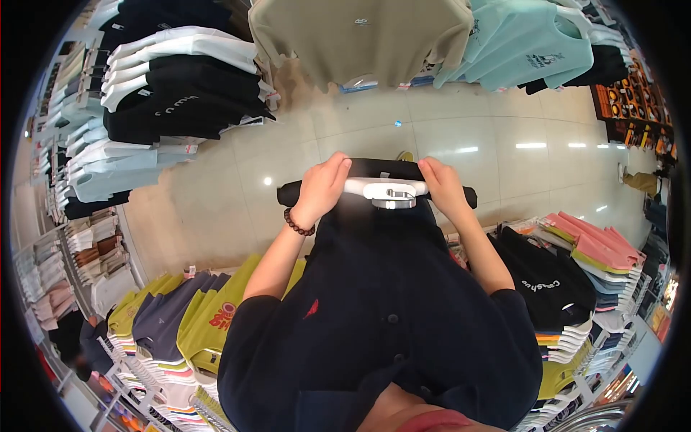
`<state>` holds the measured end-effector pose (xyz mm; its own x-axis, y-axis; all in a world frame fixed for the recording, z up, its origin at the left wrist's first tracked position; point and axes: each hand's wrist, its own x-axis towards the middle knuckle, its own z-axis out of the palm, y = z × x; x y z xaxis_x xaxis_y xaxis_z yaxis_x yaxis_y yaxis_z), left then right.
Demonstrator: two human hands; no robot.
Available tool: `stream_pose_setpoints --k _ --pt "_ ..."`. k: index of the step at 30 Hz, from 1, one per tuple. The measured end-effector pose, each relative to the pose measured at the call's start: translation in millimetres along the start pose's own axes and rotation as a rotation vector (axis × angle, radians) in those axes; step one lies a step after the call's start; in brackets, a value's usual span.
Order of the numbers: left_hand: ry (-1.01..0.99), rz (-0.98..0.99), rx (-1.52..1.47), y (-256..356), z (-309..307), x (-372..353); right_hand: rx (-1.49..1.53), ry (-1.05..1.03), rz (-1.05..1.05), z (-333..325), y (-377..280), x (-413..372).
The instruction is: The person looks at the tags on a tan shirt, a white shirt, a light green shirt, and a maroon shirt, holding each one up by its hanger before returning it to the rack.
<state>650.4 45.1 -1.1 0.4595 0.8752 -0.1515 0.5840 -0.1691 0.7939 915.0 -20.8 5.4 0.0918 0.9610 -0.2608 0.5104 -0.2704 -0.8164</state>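
One dark garment (381, 169) stretches as a rolled band between the person's two hands, with one white hanger (389, 191) lying against it midway between the fingertips of both. The left hand (322, 189) grips the band near one end. Its fingers (338, 167) are pressed together and curled over the upper edge, and a short piece of cloth sticks out past the knuckles. The right hand (443, 187) does the same near the other end, fingers closed side by side over the cloth, with another short end showing beyond them. One beaded bracelet (296, 223) circles the left wrist, just behind that hand.

Past the fingertips lies pale tiled floor (504, 144). Beyond that hang one beige shirt (360, 36) and several mint shirts (525, 43). Out from the left hand's knuckles hang rows of black and white tops (180, 79). Behind the left wrist lie yellow-green shirts (216, 317). Behind the right wrist sit one black folded shirt (551, 284) and a stack of pink shirts (597, 245).
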Motion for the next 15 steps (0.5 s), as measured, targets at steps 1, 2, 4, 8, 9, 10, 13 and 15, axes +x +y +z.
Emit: stream_pose_setpoints --k 1,2,4,8,9,10,13,15 --pt "0.052 0.026 -0.002 4.2 -0.7 2.6 -0.016 0.028 -0.013 -2.5 -2.2 2.3" --pt "0.102 0.052 -0.003 8.5 -1.5 4.7 -0.031 0.055 -0.024 -4.4 -4.7 4.1" --pt "0.143 0.076 0.008 19.5 -3.4 9.4 -0.034 0.085 -0.058 -7.2 -11.5 7.3" --pt "0.235 0.128 -0.056 25.5 -5.9 13.4 -0.067 0.132 -0.077 -16.7 -25.4 8.5" --pt "0.239 0.128 -0.054 26.0 -6.5 13.7 -0.066 0.13 -0.082 -18.3 -27.6 9.5" --pt "0.249 0.142 -0.078 27.1 -7.0 14.4 -0.065 0.147 -0.072 -20.9 -28.9 10.6" --pt "0.227 0.127 -0.11 27.2 -6.5 14.0 -0.059 0.097 -0.099 -24.2 -18.6 12.5" --pt "0.132 0.044 -0.117 14.2 2.6 8.6 -0.033 -0.056 -0.143 -19.3 -9.5 7.2"
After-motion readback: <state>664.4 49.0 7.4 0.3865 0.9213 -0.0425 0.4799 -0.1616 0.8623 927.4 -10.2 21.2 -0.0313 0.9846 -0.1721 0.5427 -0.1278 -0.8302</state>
